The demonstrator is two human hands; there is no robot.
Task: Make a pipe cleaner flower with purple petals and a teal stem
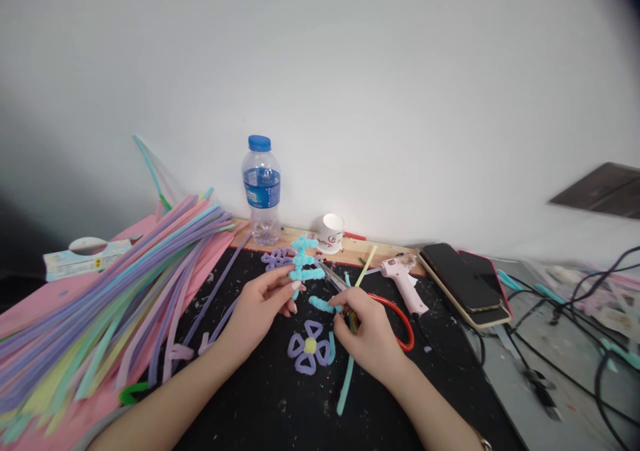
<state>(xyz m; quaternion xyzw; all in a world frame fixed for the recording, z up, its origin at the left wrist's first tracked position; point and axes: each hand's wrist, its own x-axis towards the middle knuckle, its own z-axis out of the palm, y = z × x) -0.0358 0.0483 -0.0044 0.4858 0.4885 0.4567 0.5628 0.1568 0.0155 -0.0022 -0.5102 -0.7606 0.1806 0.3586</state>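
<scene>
My left hand (pixel 265 301) pinches the lower end of an upright turquoise pipe-cleaner piece (pixel 303 259) with short branches. Between the fingertips of my right hand (pixel 367 331) is a short, coiled turquoise piece (pixel 323 304), to the right of and below the first; the two pieces are apart. Below my hands, a purple flower (pixel 305 369) with a yellow centre lies on the black mat (pixel 280 414). A turquoise strip (pixel 345 387) lies beside it, under my right hand. Scissors with red handles (pixel 407 323) lie behind my right hand, partly hidden by it.
Many pastel pipe cleaners (pixel 130 284) cover the left side. A water bottle (pixel 261 191) and paper cup (pixel 331 232) stand by the wall. Another purple flower (pixel 276 259) lies behind my left hand. A pink glue gun (pixel 406 285), phones (pixel 463 274) and black cables (pixel 555 341) are rightward.
</scene>
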